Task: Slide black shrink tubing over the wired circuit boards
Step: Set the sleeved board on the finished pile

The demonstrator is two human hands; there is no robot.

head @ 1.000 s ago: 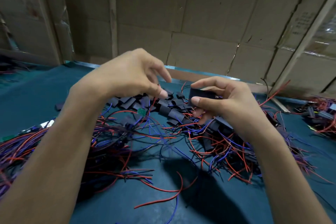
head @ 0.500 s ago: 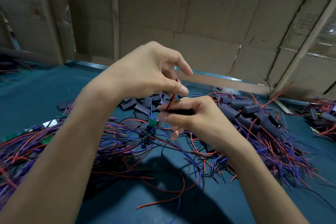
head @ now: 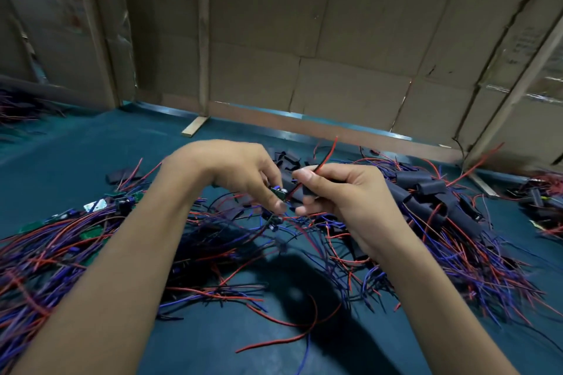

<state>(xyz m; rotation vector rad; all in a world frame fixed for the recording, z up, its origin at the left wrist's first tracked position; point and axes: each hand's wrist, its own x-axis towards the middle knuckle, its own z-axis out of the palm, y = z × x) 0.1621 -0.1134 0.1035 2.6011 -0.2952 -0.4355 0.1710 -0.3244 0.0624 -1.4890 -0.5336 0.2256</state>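
While the left hand pinches one small green circuit board, the right hand grips one black shrink tube, prob. w/ a red wire poking out above.

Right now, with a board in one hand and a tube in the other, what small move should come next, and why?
Probably push the circuit board, pinched by the left hand, into the black tube held by the right hand: its red wire already exits the far end.
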